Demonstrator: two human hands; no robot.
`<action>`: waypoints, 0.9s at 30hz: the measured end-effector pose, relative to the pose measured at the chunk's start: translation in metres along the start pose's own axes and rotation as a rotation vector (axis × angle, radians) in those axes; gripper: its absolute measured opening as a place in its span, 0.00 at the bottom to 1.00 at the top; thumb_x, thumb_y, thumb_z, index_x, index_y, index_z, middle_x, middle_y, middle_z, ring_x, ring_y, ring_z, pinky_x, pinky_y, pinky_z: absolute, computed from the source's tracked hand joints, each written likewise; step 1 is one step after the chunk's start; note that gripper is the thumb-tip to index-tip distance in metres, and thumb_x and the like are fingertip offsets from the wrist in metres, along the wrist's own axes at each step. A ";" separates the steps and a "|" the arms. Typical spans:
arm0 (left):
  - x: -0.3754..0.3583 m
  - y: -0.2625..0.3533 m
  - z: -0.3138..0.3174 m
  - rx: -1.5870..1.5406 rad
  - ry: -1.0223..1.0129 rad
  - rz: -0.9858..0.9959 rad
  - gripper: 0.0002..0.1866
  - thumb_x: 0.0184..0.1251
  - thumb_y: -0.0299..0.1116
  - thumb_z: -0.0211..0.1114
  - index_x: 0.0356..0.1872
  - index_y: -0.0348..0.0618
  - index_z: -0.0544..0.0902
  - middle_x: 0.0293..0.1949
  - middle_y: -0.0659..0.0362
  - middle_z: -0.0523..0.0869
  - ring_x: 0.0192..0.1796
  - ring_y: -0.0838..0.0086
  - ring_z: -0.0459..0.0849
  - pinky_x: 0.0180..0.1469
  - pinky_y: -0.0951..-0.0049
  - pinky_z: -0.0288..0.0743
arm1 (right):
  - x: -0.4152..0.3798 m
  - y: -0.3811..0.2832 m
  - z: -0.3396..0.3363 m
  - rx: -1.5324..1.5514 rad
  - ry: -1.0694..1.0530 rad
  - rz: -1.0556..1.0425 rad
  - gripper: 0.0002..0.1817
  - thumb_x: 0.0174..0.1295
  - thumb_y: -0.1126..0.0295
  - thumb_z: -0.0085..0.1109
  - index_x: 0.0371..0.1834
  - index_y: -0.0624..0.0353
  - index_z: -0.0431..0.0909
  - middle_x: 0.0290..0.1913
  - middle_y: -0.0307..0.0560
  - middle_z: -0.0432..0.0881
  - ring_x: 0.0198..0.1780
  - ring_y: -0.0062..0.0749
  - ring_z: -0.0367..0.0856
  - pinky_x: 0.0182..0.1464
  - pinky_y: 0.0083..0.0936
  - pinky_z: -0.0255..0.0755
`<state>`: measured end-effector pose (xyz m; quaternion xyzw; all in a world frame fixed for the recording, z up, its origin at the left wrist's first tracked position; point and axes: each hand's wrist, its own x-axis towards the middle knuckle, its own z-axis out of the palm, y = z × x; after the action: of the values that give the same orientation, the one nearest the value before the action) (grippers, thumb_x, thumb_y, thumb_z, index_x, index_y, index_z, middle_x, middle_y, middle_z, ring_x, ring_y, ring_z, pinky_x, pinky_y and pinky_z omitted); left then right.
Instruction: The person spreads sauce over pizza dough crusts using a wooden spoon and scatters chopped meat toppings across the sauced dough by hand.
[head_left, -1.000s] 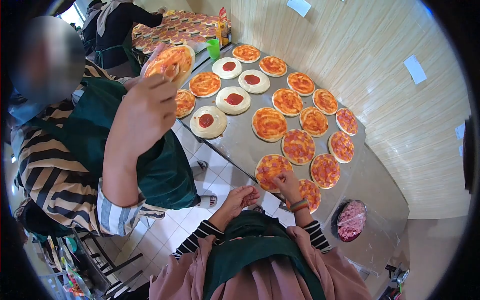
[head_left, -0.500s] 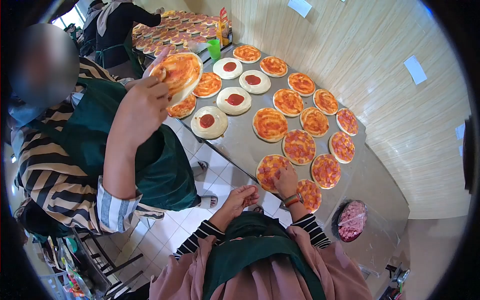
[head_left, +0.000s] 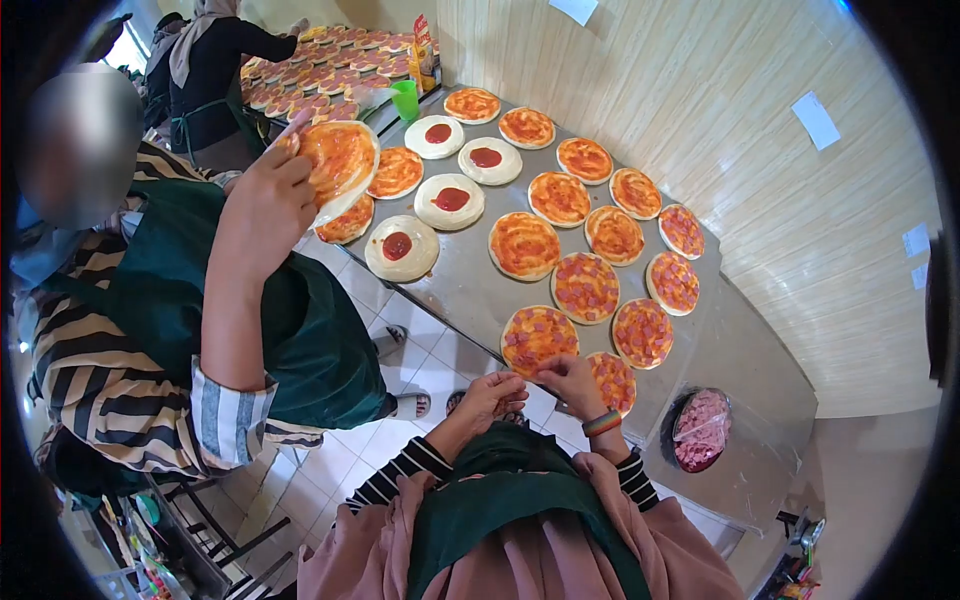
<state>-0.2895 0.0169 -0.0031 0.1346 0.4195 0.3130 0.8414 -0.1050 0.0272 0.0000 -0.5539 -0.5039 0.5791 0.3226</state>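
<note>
My left hand [head_left: 490, 400] is cupped at the table's front edge, fingers curled around something too small to make out. Close beside it, my right hand [head_left: 572, 386] has its fingertips pinched together; whatever is in them is hidden. Both hands are just in front of a round pizza [head_left: 540, 335] with red sauce and diced pink meat. Another meat-topped pizza [head_left: 612, 384] lies partly behind my right hand. To the right, a dark bowl [head_left: 678, 458] under clear plastic holds diced pink meat [head_left: 704, 418].
Several sauced pizzas [head_left: 525, 246] and pale dough rounds with sauce dots [head_left: 402, 248] cover the metal table [head_left: 455, 295]. At left a co-worker's hand [head_left: 262, 215] holds up a sauced round [head_left: 340, 168]. A green cup [head_left: 405, 101] stands at the back.
My right hand has come back from the nearest pizza toward my left hand, and the fingertips now almost meet. The view has shifted slightly. The co-worker still holds the sauced round.
</note>
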 end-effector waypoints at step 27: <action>-0.005 0.018 -0.001 -0.297 -0.377 -0.034 0.23 0.62 0.33 0.41 0.57 0.33 0.63 0.55 0.52 0.70 0.57 0.67 0.69 0.59 0.69 0.64 | 0.001 -0.046 0.016 -0.533 0.006 -0.327 0.07 0.46 0.70 0.60 0.31 0.55 0.79 0.29 0.46 0.73 0.33 0.35 0.73 0.33 0.27 0.69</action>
<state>-0.3001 0.0278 0.0079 0.0584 0.2068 0.3264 0.9205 -0.1288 0.0373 0.0415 -0.5322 -0.7195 0.3652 0.2564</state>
